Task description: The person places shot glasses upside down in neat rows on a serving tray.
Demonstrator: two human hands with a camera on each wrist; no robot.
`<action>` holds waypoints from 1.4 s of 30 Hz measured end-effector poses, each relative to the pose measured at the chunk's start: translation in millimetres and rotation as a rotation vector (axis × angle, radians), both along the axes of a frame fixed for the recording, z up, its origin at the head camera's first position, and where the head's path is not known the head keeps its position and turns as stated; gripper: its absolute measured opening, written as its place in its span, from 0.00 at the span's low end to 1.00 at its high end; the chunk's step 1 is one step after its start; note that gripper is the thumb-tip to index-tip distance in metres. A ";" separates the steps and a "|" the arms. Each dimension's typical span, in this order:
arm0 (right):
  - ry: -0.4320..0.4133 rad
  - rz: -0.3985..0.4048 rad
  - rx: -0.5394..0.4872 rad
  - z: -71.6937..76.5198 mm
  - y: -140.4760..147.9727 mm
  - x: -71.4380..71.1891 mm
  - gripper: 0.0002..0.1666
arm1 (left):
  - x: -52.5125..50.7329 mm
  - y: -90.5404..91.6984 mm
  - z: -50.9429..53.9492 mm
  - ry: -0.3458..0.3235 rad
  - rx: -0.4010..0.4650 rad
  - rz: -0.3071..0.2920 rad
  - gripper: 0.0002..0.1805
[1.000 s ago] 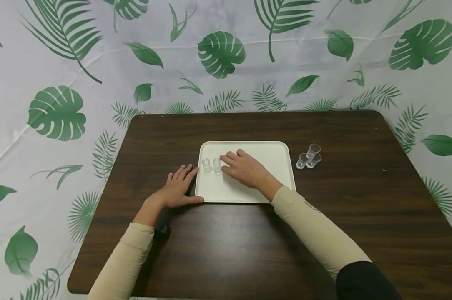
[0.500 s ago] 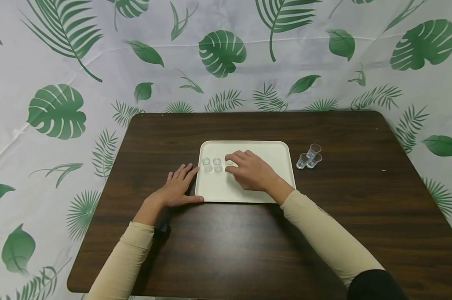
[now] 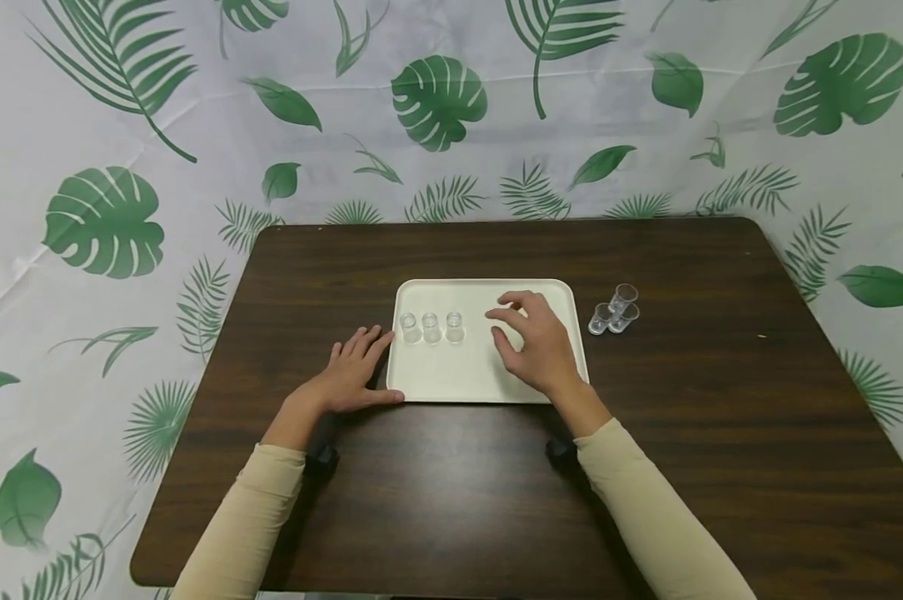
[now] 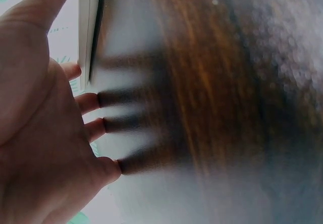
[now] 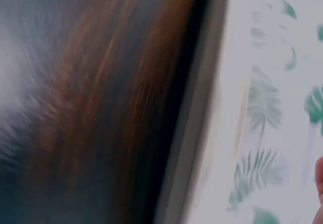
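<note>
Three small clear cups (image 3: pixel 431 328) stand in a row on the left part of a cream tray (image 3: pixel 489 379); their narrower ends seem to face up. My left hand (image 3: pixel 350 375) lies spread at the tray's left edge, its thumb at the near left corner and its fingertips on the table in the left wrist view. Over the right part of the tray hovers my right hand (image 3: pixel 536 343), thumb and fingers apart, holding nothing. Only a sliver of right fingertip (image 5: pixel 319 176) enters the right wrist view.
Three more clear cups (image 3: pixel 615 310) stand clustered on the dark wooden table (image 3: pixel 691 400), just right of the tray. A white cloth (image 3: pixel 331 125) with green leaves hangs behind the table's far edge.
My right hand has let go of the third cup, which now stands beside the other two, and has moved right with its fingers spread apart. The left hand has stayed in place.
</note>
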State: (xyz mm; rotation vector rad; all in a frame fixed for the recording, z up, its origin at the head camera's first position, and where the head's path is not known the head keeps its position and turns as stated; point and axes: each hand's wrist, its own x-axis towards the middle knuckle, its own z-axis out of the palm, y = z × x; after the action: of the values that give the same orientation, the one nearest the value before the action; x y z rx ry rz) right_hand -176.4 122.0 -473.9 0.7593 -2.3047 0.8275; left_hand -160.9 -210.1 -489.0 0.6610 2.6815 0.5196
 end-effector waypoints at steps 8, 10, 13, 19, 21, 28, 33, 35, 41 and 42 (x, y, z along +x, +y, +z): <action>0.006 -0.331 -0.584 -7.4 42.6 16.0 0.17 | 0.6 1.1 1.3 -0.004 0.008 -0.001 0.59; -0.004 -0.417 -0.661 -10.2 54.8 18.1 0.18 | 1.0 1.0 1.5 -0.004 0.009 -0.001 0.59; -0.060 -0.553 -0.715 -14.2 73.5 20.1 0.20 | 1.6 0.8 1.3 -0.009 0.006 -0.001 0.59; -0.345 -0.687 -0.701 -24.6 106.7 16.7 0.29 | 1.3 -0.2 -1.0 0.000 0.005 -0.005 0.59; -0.438 -0.690 -0.660 -28.9 114.7 14.3 0.31 | 1.5 -0.2 -0.5 -0.002 0.007 -0.004 0.59; -0.570 -0.644 -0.548 -34.0 130.6 7.1 0.30 | 1.1 0.5 1.8 -0.008 0.020 -0.004 0.59; -0.622 -0.630 -0.528 -32.5 134.8 4.2 0.27 | 0.9 1.0 1.4 -0.019 0.024 -0.002 0.58; -0.646 -0.618 -0.541 -32.2 135.7 3.0 0.26 | 0.3 0.9 1.7 -0.016 0.017 -0.003 0.58; -0.687 -0.616 -0.527 -32.5 137.8 0.1 0.25 | -0.8 0.6 0.5 -0.013 0.009 -0.008 0.59; -0.692 -0.615 -0.514 -32.8 138.1 -0.3 0.25 | -0.8 0.4 0.3 -0.015 0.010 -0.007 0.59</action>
State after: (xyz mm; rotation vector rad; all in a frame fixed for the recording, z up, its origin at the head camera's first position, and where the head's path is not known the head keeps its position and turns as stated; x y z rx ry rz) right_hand -176.7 260.2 -506.7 -0.5252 -2.4668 1.4257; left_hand -161.7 -209.6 -488.7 0.6660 2.6631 0.5346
